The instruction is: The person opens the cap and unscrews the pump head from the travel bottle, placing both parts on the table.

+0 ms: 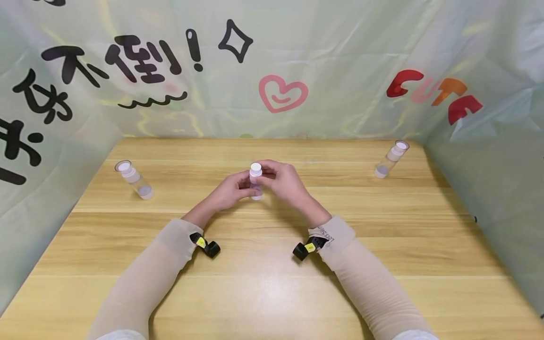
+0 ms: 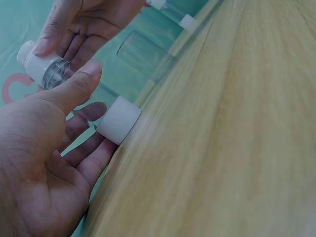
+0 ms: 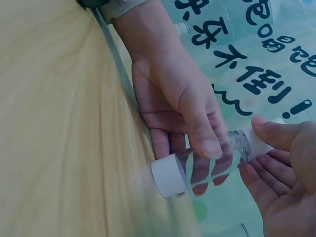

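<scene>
The bottle (image 1: 256, 173) stands apparently upright toward the far edge of the tabletop (image 1: 263, 250), left hand (image 1: 231, 190) gripping it low, right hand (image 1: 284, 182) pinching near its top.

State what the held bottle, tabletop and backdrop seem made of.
Held bottle: clear, glossy plastic or glass; the left hand shows through it. Its white base: probably plastic, smooth, evenly opaque. Tabletop: wood or wood-look laminate, satin, with grain streaks and a soft reflection. Backdrop: thin fabric or plastic sheeting, faintly shiny, creased.

Pale printed sheeting (image 1: 344, 52) backs a wood-grain table (image 1: 238, 302)
</scene>
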A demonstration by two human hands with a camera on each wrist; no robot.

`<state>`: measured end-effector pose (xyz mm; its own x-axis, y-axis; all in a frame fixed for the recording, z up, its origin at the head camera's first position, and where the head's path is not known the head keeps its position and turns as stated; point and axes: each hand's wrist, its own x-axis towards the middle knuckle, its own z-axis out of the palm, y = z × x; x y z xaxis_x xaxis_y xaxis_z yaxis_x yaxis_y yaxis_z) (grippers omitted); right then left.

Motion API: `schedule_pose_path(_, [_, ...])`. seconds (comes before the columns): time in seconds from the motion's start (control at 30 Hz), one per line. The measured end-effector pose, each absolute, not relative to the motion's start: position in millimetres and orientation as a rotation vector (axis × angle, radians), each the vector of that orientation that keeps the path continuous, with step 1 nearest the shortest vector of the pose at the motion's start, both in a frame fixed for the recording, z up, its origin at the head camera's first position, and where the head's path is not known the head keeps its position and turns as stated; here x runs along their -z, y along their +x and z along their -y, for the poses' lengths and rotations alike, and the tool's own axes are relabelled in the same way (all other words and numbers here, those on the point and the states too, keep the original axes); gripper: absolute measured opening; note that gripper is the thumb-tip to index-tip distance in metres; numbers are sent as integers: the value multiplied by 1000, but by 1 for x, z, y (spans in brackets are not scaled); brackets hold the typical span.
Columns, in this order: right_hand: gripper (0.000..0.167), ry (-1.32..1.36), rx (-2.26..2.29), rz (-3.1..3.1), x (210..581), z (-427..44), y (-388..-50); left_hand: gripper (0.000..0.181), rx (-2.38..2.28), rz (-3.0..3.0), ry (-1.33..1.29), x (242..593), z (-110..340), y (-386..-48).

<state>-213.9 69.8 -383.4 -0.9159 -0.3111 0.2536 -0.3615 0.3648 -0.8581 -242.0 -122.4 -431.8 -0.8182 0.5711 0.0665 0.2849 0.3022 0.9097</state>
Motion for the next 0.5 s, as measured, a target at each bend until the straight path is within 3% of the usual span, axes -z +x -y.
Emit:
schedule_pose_path(0.27, [35,698,-1700,2569,382,-76,-220,49,-1487,-2324,775,403,119,-225])
schedule_pose_path(0.5, [35,704,-1775,2599,380,-78,-220,50,-1469,-2364,758,433,122,-244])
